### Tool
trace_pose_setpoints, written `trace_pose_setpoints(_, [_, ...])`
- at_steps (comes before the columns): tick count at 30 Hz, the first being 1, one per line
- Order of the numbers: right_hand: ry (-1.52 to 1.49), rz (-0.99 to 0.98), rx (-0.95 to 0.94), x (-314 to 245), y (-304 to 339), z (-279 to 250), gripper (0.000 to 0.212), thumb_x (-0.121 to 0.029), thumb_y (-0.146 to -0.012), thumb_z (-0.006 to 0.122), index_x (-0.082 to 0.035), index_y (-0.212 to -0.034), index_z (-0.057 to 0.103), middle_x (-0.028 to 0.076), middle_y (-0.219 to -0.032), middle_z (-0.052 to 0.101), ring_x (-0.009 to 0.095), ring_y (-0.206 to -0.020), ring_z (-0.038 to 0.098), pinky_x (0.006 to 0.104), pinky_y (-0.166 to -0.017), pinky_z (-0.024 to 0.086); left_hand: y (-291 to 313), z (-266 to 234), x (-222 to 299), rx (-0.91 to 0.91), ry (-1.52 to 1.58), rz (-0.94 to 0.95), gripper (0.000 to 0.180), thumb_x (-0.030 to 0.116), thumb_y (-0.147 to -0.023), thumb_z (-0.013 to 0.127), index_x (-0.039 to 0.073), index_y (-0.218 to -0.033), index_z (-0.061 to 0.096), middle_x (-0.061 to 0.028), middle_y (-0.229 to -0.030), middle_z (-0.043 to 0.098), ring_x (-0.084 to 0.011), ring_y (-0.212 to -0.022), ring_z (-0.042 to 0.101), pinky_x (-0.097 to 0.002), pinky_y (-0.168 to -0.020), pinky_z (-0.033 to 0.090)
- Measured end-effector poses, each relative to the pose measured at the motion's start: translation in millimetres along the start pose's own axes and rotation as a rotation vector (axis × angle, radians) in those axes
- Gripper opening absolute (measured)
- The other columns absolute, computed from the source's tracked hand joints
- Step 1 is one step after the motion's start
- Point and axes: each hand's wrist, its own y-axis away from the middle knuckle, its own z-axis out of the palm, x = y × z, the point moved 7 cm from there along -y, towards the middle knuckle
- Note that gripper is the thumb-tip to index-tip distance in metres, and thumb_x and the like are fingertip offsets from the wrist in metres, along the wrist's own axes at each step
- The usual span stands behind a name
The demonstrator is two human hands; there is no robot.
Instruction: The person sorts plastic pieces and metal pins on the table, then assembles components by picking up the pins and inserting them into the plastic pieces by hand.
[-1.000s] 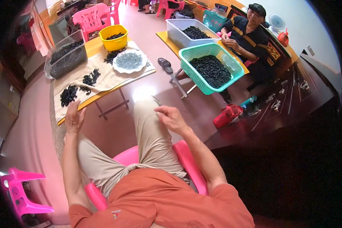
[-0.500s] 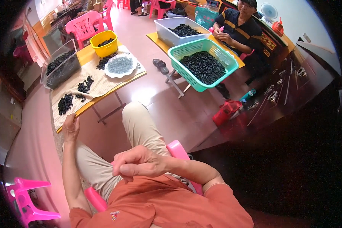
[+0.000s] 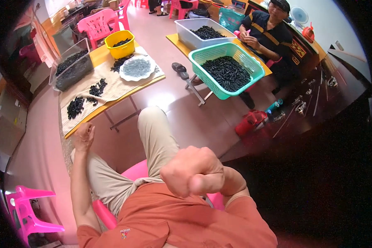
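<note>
While holding left hand curled, with unclear finger gap, just short of black pieces on cloth, holds right hand fisted, farther off; can't tell contents of either.

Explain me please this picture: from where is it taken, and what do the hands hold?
No machine here: these are a person's own bare hands, seen from a wide camera on the head, looking down. The lens bends straight edges.

The left hand is curled near the table edge; the right hand makes a fist above the lap. I see nothing held, though something small could be hidden inside.

The table bears a beige cloth, loose black pieces, a white plate of pale bits, a yellow tub and a see-through bin. Another person sits beyond the green basket.
</note>
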Motion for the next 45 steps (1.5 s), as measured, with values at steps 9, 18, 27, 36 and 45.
trace_pose_setpoints(9, [0.152, 0.137, -0.041, 49.1, -8.8, 16.0, 0.033, -0.017, -0.099, 0.056, 0.0, -0.072, 0.049, 0.009, -0.064, 0.046, 0.024, -0.056, 0.042, 0.0363, -0.054, 0.036, -5.6, 10.0, 26.0, 0.015, 0.181, -0.114, 0.016, 0.015, -0.083, 0.074, 0.004, -0.092, 0.067, -0.0102, -0.077, 0.066, -0.0184, -0.066, 0.064, -0.0304, -0.062, 0.05])
trace_pose_setpoints(18, [0.256, 0.262, 0.006, 98.1, 10.2, 2.0, 0.033, -0.019, -0.101, 0.054, 0.0, -0.074, 0.049, 0.007, -0.067, 0.041, 0.018, -0.061, 0.044, 0.0332, -0.057, 0.038, 4.3, 28.4, 30.5, -0.121, 0.445, -0.273, 0.012, 0.011, -0.087, 0.072, 0.0, -0.093, 0.069, -0.0016, -0.076, 0.064, -0.009, -0.068, 0.06, -0.0237, -0.065, 0.049])
trace_pose_setpoints(27, [0.604, 0.465, 0.306, 199.2, 85.1, -67.2, 0.036, -0.025, -0.101, 0.057, 0.001, -0.076, 0.051, 0.005, -0.062, 0.04, 0.009, -0.062, 0.039, 0.0305, -0.055, 0.038, 38.3, 96.2, -14.1, -0.186, 0.854, -0.697, 0.015, 0.014, -0.089, 0.072, 0.002, -0.098, 0.069, -0.0005, -0.082, 0.067, -0.0052, -0.071, 0.059, -0.0193, -0.062, 0.047])
trace_pose_setpoints(36, [0.764, 0.423, 0.361, 212.0, 88.3, -91.4, 0.029, -0.023, -0.096, 0.059, 0.0, -0.079, 0.054, 0.017, -0.068, 0.051, 0.027, -0.06, 0.051, 0.0383, -0.058, 0.042, 50.7, 95.1, 2.8, -0.138, 0.829, -0.563, 0.017, 0.015, -0.089, 0.073, 0.002, -0.098, 0.068, 0.0015, -0.081, 0.066, -0.0052, -0.07, 0.058, -0.0204, -0.062, 0.048])
trace_pose_setpoints(45, [1.086, 0.315, 0.233, 202.6, 80.2, -78.7, 0.023, -0.025, -0.093, 0.062, -0.005, -0.081, 0.059, 0.014, -0.075, 0.056, 0.035, -0.066, 0.059, 0.0441, -0.057, 0.047, 76.7, 135.0, 22.5, -0.204, 1.062, -0.845, 0.027, 0.021, -0.091, 0.072, 0.002, -0.109, 0.064, -0.0028, -0.094, 0.067, -0.0095, -0.075, 0.064, -0.0216, -0.062, 0.053])
